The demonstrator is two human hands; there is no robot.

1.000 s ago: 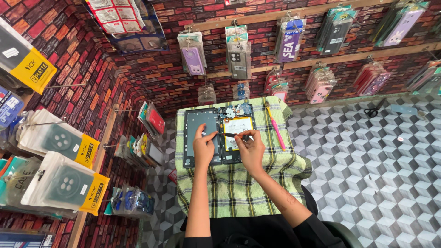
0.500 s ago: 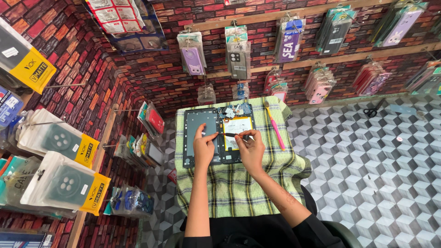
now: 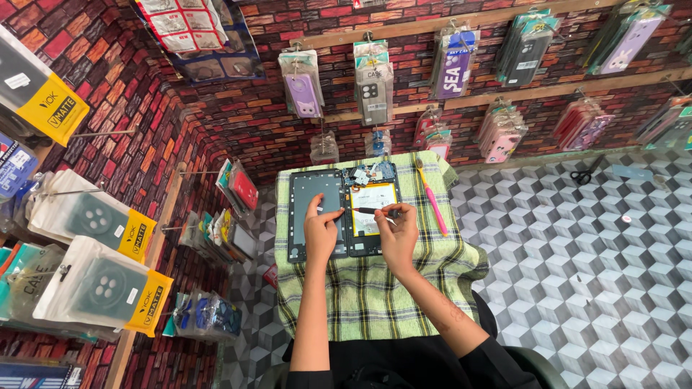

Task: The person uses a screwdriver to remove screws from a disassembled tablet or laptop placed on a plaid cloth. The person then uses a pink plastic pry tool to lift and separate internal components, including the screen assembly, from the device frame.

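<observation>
In the head view, an opened dark tablet with its inner parts and a pale yellow battery showing (image 3: 372,209) lies on a green and yellow checked cloth (image 3: 375,288) that covers a small table. Just beside it, on its left, lies the grey rectangular back cover of the tablet (image 3: 316,198), with the inner side up.

The left hand (image 3: 322,232) rests flat on the lower part of this cover, the fingers a little spread and holding nothing; the index finger points up along the cover. The right hand (image 3: 398,234) is over the lower right part of the opened tablet. Its fingers are closed narrowly around a thin dark tool with a red tip (image 3: 375,211), which lies almost level across the battery and points to the left. The two hands are near each other, with the edge between cover and tablet under them.

A pink long plastic tool (image 3: 431,196) lies on the cloth, right of the tablet, apart from the hands. Behind the table, phone cases in clear bags (image 3: 375,86) hang on a brick-pattern wall.
</observation>
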